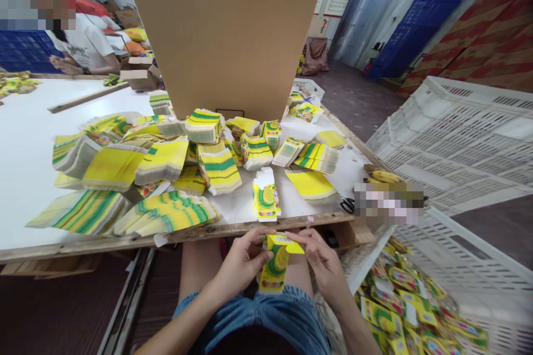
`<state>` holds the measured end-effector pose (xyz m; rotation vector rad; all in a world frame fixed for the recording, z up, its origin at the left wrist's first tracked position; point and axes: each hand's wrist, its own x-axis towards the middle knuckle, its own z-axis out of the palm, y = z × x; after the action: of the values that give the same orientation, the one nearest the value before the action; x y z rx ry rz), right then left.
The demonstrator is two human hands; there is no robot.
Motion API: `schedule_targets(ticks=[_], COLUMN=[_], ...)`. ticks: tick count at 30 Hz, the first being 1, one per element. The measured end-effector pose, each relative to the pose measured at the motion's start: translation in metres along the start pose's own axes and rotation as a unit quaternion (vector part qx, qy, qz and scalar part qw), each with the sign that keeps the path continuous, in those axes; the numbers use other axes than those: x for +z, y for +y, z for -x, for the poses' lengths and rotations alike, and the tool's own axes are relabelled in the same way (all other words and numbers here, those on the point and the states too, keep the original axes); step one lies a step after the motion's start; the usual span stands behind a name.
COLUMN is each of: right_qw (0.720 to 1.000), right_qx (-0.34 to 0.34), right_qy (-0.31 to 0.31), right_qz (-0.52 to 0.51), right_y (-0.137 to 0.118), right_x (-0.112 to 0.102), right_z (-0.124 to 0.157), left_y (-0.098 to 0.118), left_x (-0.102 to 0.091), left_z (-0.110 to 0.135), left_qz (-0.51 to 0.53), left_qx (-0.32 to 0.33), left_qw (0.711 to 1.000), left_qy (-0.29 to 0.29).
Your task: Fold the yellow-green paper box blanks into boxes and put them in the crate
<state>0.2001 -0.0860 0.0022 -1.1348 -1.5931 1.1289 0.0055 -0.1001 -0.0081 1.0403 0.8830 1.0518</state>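
Over my lap, a small yellow-and-green carton [275,267] with a lemon-like picture stands upright, its top flap sticking out to the right. My left hand [246,259] is closed around its left side, thumb on the front and fingers at the top edge. With its fingertips, my right hand [321,259] pinches the carton's top flap; the far side of the grip is hidden. Just beyond, on the table edge, lies another flattened carton [265,197] with its white flaps extended. Behind it are stacks of flat cartons [219,166].
A tall brown cardboard sheet [229,33] stands across the table [25,177]. Black scissors [347,204] and bananas [383,177] lie at the right edge. Below right, a white crate [478,249] holds many filled cartons [400,299]. A co-worker [89,39] sits at far left.
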Motion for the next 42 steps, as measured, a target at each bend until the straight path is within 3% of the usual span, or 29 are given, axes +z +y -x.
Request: schedule_targets(ticks=[4,11,16,21,23,25,27,29,30,31,33,36,39,42], right_qw=[0.995,0.993,0.998,0.994,0.994,0.986,0.941,0.865,0.843,0.841,0.886,0.956,0.979,0.986], right_qx=[0.096,0.071,0.055,0.057,0.065,0.048,0.019,0.011,0.013,0.019,0.046,0.109,0.137,0.140], right_qy=[-0.030,0.018,0.022,0.075,0.088,0.125,0.173,0.214,0.221,0.216,0.173,0.102,0.066,0.060], right_qz=[0.019,0.094,0.020,-0.046,-0.019,0.103,0.290,0.454,0.490,0.495,0.428,0.252,0.134,0.063], right_y=[-0.001,-0.001,0.001,0.001,-0.001,-0.002,0.000,0.006,0.010,0.014,0.021,0.024,0.021,0.020], right_x=[0.005,0.020,0.020,0.018,0.004,-0.022,-0.057,-0.089,-0.100,-0.105,-0.101,-0.065,-0.023,0.005], right_z=[-0.001,0.000,0.001,0.001,0.004,0.011,0.020,0.029,0.033,0.036,0.038,0.029,0.015,0.002], left_y=[0.000,0.003,0.003,0.000,-0.002,-0.004,-0.007,-0.011,-0.012,-0.014,-0.016,-0.016,-0.017,-0.020], left_x=[0.005,0.004,0.002,0.022,0.028,0.024,0.011,-0.008,-0.018,-0.026,-0.038,-0.044,-0.044,-0.044], left_z=[0.001,-0.003,-0.006,-0.006,-0.010,-0.018,-0.031,-0.047,-0.054,-0.060,-0.067,-0.066,-0.059,-0.052], left_qz=[-0.026,0.020,0.073,0.051,-0.012,-0.137,-0.292,-0.401,-0.435,-0.446,-0.456,-0.463,-0.470,-0.474], left_qx=[0.016,0.017,0.005,0.008,0.029,0.076,0.133,0.158,0.161,0.160,0.158,0.165,0.180,0.196], left_qw=[1.000,1.000,0.997,0.999,0.999,0.988,0.947,0.902,0.885,0.880,0.875,0.871,0.864,0.859], left_qy=[-0.004,-0.013,-0.011,-0.003,-0.011,-0.012,0.013,0.035,0.037,0.035,0.030,0.024,0.016,0.018])
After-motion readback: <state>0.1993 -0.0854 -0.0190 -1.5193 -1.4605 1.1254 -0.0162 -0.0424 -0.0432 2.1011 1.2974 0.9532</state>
